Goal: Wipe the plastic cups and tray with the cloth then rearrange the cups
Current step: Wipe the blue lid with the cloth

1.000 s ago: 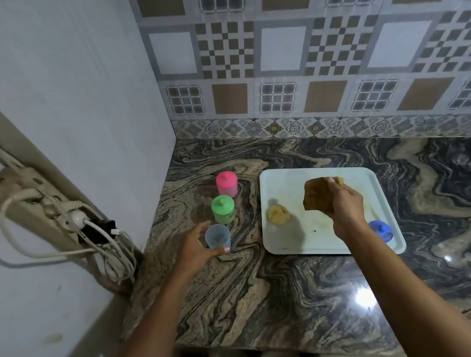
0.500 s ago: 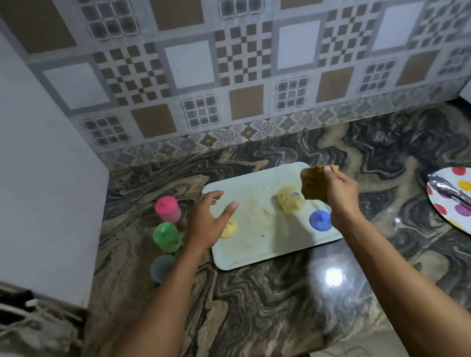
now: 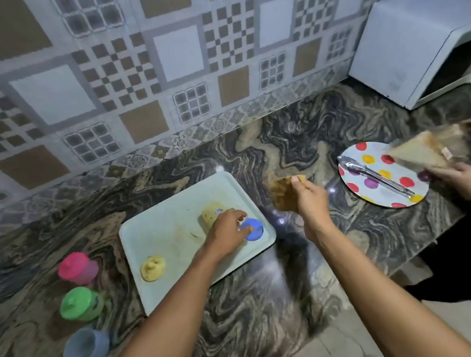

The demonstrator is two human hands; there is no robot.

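Left hand (image 3: 226, 231) at the blue cup (image 3: 254, 229) on the tray (image 3: 166, 220)
The blue cup sits in the tray's near right corner, just right of the left hand, whose spread fingers touch it. The right hand (image 3: 311, 198) is farther right, over the desk (image 3: 249, 315), holding the bunched cloth (image 3: 282, 195).

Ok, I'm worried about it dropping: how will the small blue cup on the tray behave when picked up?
The blue cup looks small and plastic, so probably light and stiff. It stands near a corner of the tray, so a clumsy nudge from the left hand might slide or tip it off.
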